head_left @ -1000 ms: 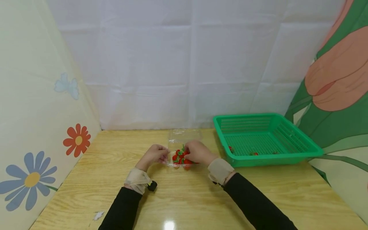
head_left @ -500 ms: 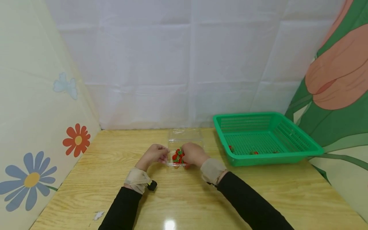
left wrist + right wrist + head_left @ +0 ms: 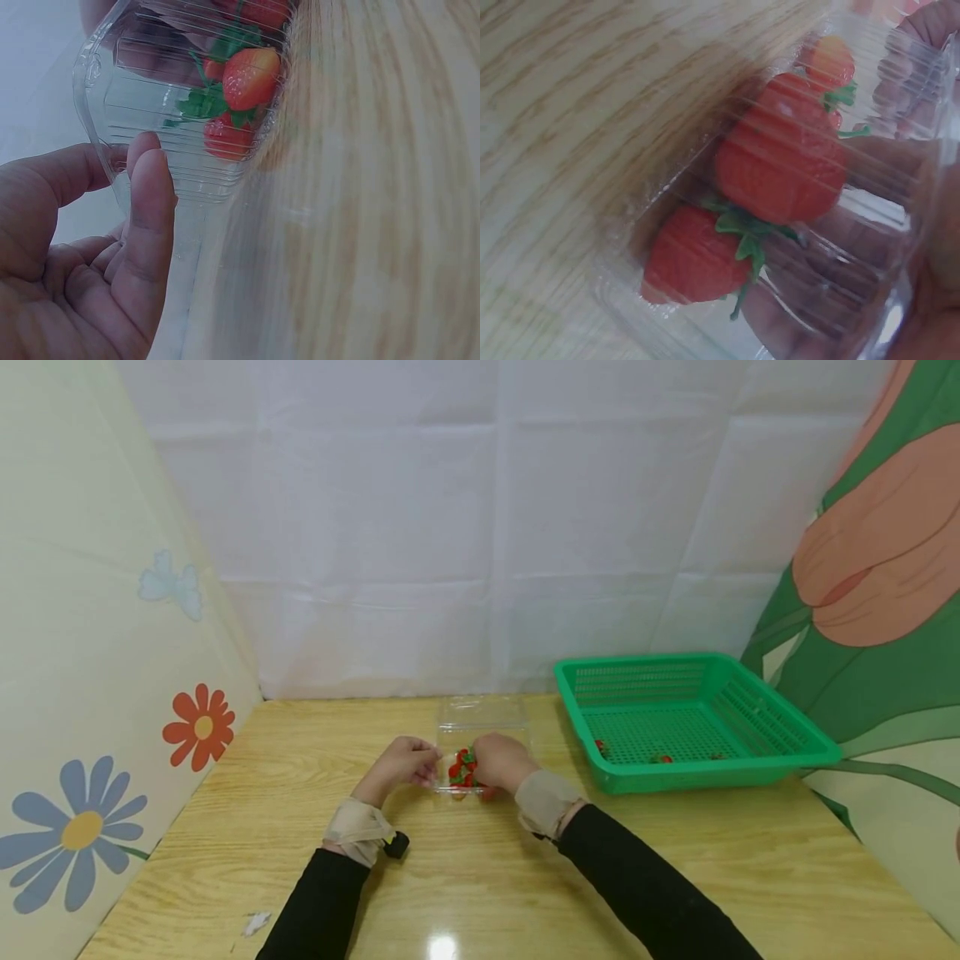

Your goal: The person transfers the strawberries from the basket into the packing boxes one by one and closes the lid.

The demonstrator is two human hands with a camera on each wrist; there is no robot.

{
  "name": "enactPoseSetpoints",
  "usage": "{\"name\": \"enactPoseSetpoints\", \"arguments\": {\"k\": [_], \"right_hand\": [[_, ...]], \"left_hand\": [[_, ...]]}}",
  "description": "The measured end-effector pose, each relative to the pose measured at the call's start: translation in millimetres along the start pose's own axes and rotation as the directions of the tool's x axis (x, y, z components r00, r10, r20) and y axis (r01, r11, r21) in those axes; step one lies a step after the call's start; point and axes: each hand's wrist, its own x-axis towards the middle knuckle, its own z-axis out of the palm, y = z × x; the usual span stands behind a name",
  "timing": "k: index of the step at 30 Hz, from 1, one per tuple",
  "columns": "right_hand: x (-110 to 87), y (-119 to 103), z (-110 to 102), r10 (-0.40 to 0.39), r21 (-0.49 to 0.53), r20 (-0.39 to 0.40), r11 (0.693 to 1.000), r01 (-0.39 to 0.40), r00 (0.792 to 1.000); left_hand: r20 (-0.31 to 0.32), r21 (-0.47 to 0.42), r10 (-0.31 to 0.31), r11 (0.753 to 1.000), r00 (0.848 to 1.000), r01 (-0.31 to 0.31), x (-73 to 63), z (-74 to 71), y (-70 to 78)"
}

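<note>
A clear plastic clamshell box [image 3: 444, 777] sits on the table, its lid [image 3: 483, 712] folded back. Strawberries [image 3: 459, 770] with green leaves fill part of it. My left hand [image 3: 405, 762] pinches the box's left rim between thumb and finger, plain in the left wrist view. My right hand [image 3: 504, 762] reaches down into the box's right side. Through the plastic wall, the right wrist view shows its fingers beside a large strawberry [image 3: 784, 150], with a smaller strawberry [image 3: 694, 255] near them. Whether they grip one is blurred.
A green plastic basket [image 3: 720, 770] stands to the right with a few strawberries [image 3: 662, 759] along its near side. The wooden table [image 3: 480, 877] meets a white cloth backdrop [image 3: 375, 568] behind the box. Flower-patterned cloths flank both sides.
My right hand has moved slightly left and lower into the box, covering more of the strawberries on its right side. My left hand keeps its place on the rim.
</note>
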Motion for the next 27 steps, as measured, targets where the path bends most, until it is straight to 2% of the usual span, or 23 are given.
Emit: {"name": "enactPoseSetpoints", "arguments": {"k": [5, 13, 20, 27], "right_hand": [[3.5, -1, 0, 0.025, -0.016, 0.018, 1.000, -0.024, 1.000], [3.4, 2, -1, -0.017, -0.006, 0.023, 1.000, 0.018, 1.000], [-1.1, 4, -7, -0.060, 0.027, -0.008, 0.998, 0.060, 0.998], [-12.5, 8, -25, -0.074, 0.042, -0.061, 0.996, 0.077, 0.995]], "left_hand": [[0.003, -0.013, -0.005, 1.000, 1.000, 0.005, -4.1, 0.5, 4.9], [-0.020, 0.003, -0.001, 1.000, 1.000, 0.001, 0.5, 0.3, 0.0], [-0.017, 0.005, -0.006, 1.000, 1.000, 0.006, -0.3, 0.3, 0.7], [-0.019, 0.006, -0.016, 1.000, 1.000, 0.016, -0.2, -0.3, 1.7]]}}
